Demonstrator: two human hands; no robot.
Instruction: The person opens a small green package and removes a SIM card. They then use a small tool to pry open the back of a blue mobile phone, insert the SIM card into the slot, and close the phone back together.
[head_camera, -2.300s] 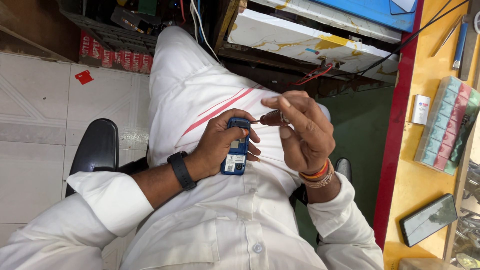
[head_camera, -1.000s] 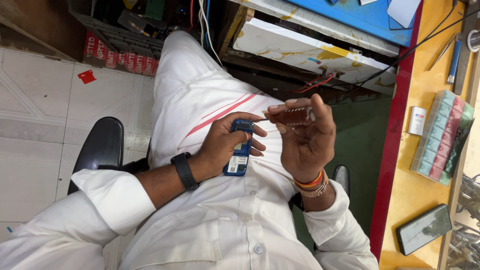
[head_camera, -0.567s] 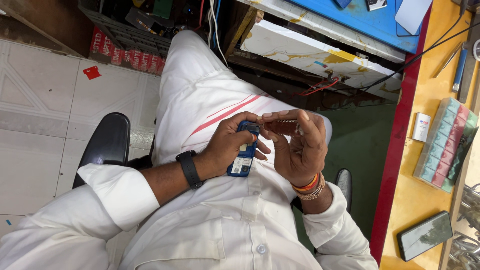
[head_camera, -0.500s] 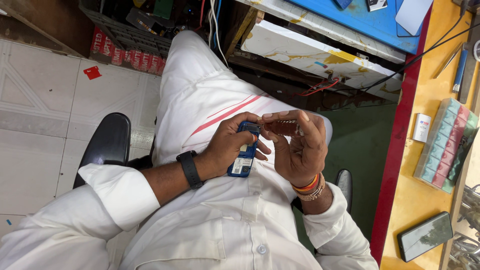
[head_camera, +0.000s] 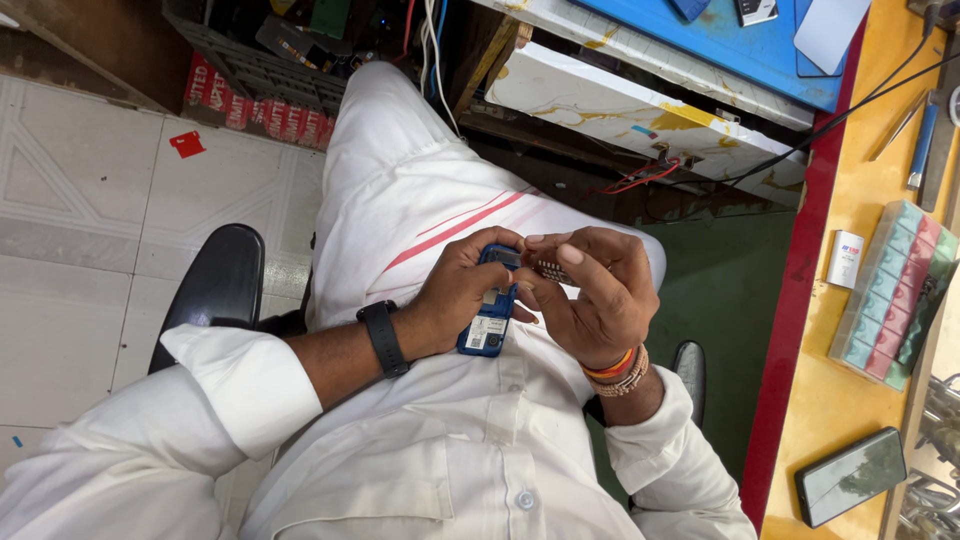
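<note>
Below camera: white-tiled floor (head_camera: 90, 200) at left, yellow table (head_camera: 860, 250) with red edge at right, green floor strip between table and lap. Lap in white cloth fills middle; little free room, knees close under cluttered shelf. Black smartphone (head_camera: 850, 476) lies near table edge. Left hand (head_camera: 455, 300) grasps small blue phone (head_camera: 487, 318) over lap. Right hand (head_camera: 590, 295), touching phone's top, pinches small dark ridged part (head_camera: 550, 268) between fingertips.

Yellow worktop (head_camera: 860, 400) with a red edge, dark smartphone (head_camera: 851, 477) lying near its corner, pastel multicolour compartment box (head_camera: 893, 293), small white box (head_camera: 846, 260) beside it, blue-handled tool (head_camera: 923, 140), black shoe (head_camera: 212, 285) on pale floor tiles (head_camera: 90, 220), red scrap (head_camera: 186, 144).
</note>
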